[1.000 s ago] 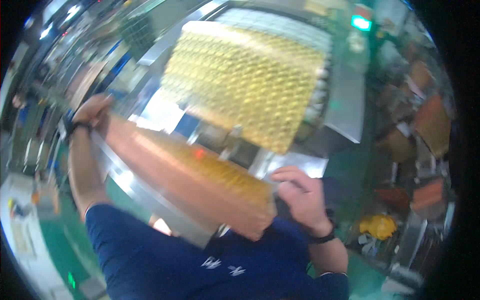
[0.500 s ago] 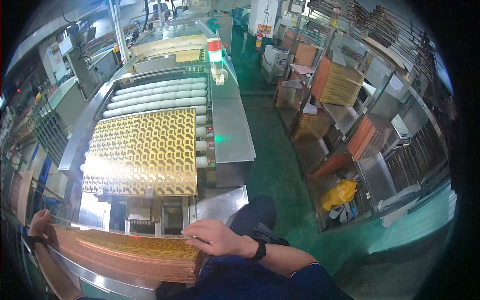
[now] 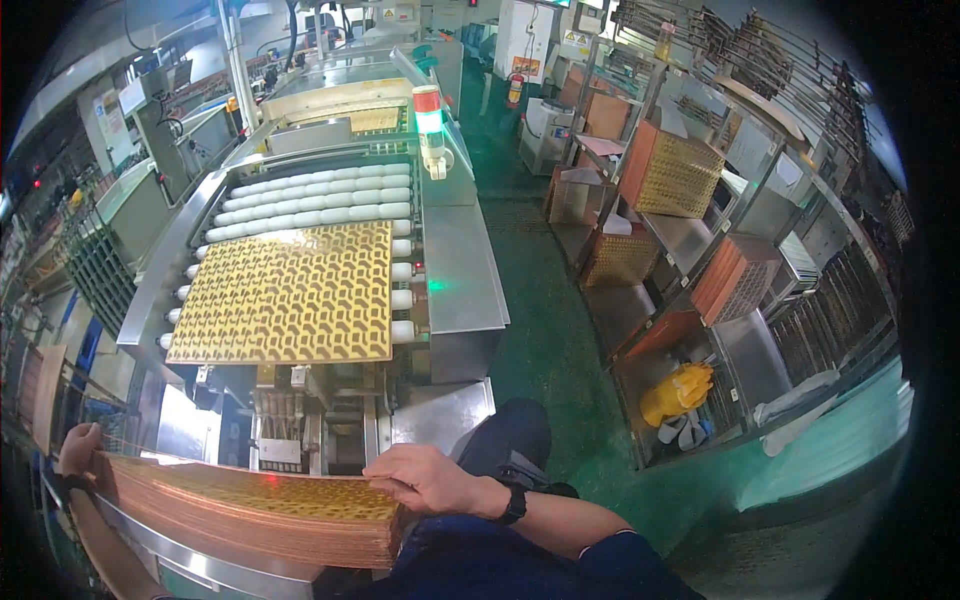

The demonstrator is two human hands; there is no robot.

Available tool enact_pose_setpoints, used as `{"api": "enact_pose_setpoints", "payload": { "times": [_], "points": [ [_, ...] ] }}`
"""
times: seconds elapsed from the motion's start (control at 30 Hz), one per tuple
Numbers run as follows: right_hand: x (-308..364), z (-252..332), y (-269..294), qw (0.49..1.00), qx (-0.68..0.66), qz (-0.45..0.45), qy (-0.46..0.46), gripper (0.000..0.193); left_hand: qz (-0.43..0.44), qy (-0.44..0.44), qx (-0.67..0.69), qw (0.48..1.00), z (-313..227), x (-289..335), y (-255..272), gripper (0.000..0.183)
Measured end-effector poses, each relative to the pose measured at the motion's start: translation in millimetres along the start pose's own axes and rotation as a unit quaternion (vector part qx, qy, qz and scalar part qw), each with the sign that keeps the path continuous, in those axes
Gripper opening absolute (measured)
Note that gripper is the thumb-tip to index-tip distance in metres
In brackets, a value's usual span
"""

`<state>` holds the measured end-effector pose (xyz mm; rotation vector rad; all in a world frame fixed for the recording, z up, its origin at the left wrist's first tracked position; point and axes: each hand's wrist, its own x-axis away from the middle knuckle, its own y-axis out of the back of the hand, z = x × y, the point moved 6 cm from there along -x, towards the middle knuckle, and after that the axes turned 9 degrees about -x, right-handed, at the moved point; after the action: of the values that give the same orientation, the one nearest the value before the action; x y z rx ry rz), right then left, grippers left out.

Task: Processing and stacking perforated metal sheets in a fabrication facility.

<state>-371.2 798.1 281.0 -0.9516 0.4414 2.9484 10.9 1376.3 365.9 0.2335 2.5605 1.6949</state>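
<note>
A thick stack of thin copper-edged panels (image 3: 250,520) lies at the lower left, close to my body. My right hand (image 3: 425,480), with a dark watch on its wrist, pinches the top panel at its right end, thumb under and fingers over. At the other end, my left hand (image 3: 80,452) has its fingers curled on the same panel's corner; its fingertips are partly hidden. Beyond the stack, a yellow panel with a dark repeating pattern (image 3: 290,290) lies flat on the white rollers (image 3: 315,190) of a conveyor machine, apart from both hands.
A red, white and green signal lamp (image 3: 428,125) stands on the machine's right side. Along the right, a metal rack (image 3: 690,240) holds panel stacks and yellow gloves (image 3: 680,393). Green floor (image 3: 530,300) runs between them. Metal guides (image 3: 290,420) lie between the stack and the rollers.
The yellow patterned panel has moved a little farther away along the rollers, uncovering more of the guides at its near edge. My hands have hardly moved.
</note>
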Motion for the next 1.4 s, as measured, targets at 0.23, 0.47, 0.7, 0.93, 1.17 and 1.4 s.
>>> {"api": "enact_pose_setpoints", "payload": {
  "times": [0.23,0.47,0.7,0.93,1.17,1.4],
  "points": [
    [3,-5,-2,1.0,-0.003,0.008,0.0,0.019,0.012,0.02,-0.006,1.0,-6,8,1,0.043],
    [4,-7,-4,0.999,0.004,0.034,-0.022,0.02,0.016,0.034,-0.006,0.999,-1,10,-2,0.042],
    [6,-9,-5,0.999,0.036,0.004,-0.01,0.019,0.056,0.035,0.029,0.997,2,-2,-6,0.037],
    [13,-12,-1,0.999,0.034,-0.007,-0.002,0.017,0.071,0.028,0.027,0.997,-18,-1,-9,0.037],
    [8,-18,-9,0.999,0.03,0.031,0.013,0.019,0.028,-0.014,-0.02,0.999,20,8,2,0.04],
    [5,-6,-1,0.999,0.044,0.015,0.004,0.017,0.087,0.076,0.023,0.993,-11,-4,-9,0.04]
  ]
}}
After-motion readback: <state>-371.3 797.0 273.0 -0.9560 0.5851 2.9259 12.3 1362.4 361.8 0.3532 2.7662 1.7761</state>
